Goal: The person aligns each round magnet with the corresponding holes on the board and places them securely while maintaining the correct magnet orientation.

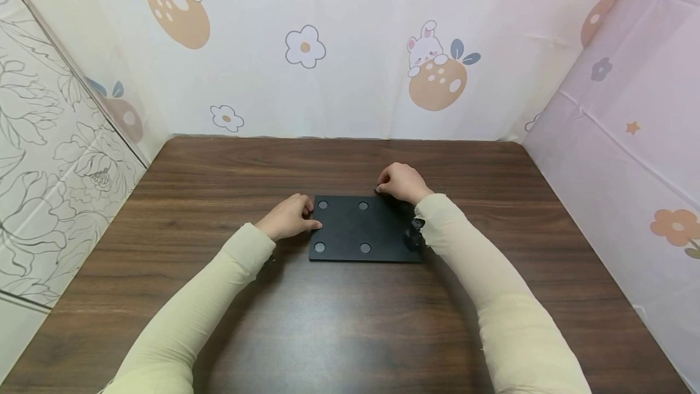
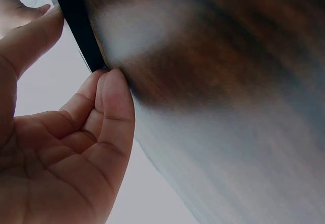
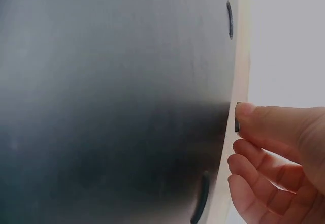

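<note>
A flat black rectangular board point(image 1: 350, 228) lies on the table with several round grey spots, two near its left end point(image 1: 322, 205). My left hand point(image 1: 290, 217) holds the board's left edge, its thumb near the top surface. In the left wrist view, the fingertips point(image 2: 114, 82) of that hand meet a corner of the board's dark edge point(image 2: 78, 26). Over the board's far edge, my right hand point(image 1: 403, 183) pinches a small thin dark piece point(image 3: 237, 118) between thumb and finger. Its other fingers curl loosely below. The right forearm covers part of the board's right end.
A brown wood-grain table point(image 1: 219, 166) surrounds the board. White patterned cloth point(image 1: 355, 96) rises behind its far edge, with more cloth point(image 1: 618, 157) at the right and a flower-drawn panel point(image 1: 60, 157) at the left. A small black device point(image 1: 414, 233) sits at the right wrist.
</note>
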A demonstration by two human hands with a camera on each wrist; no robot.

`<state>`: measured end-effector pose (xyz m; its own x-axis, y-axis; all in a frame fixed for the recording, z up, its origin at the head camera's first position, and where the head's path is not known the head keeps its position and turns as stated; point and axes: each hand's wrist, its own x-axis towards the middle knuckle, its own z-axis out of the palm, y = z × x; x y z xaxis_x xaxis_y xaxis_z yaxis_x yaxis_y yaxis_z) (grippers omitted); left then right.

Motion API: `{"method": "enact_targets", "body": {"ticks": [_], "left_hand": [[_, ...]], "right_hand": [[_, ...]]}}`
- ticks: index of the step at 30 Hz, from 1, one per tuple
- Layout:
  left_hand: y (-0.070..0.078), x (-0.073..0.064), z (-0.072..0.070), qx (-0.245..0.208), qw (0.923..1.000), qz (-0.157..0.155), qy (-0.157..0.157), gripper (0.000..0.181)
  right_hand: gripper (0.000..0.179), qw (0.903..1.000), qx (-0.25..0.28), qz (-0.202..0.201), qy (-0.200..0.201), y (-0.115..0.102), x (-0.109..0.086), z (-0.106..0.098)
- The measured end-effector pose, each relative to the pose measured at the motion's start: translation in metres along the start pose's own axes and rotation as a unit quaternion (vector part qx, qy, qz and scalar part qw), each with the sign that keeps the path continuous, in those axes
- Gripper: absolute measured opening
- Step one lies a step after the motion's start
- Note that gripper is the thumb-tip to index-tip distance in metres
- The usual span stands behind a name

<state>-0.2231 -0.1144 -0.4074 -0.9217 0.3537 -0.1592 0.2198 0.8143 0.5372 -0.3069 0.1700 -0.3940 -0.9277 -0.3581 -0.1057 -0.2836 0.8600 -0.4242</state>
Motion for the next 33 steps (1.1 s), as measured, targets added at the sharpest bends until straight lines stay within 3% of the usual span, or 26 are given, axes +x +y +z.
{"method": "enact_targets", "body": {"ticks": [33], "left_hand": [[0.000, 0.000, 0.000, -0.007, 1.0000, -0.002, -0.003, 0.042]], "right_hand": [[0.020, 0.9961, -0.018, -0.059, 0.063, 0.004, -0.061, -0.021]]}}
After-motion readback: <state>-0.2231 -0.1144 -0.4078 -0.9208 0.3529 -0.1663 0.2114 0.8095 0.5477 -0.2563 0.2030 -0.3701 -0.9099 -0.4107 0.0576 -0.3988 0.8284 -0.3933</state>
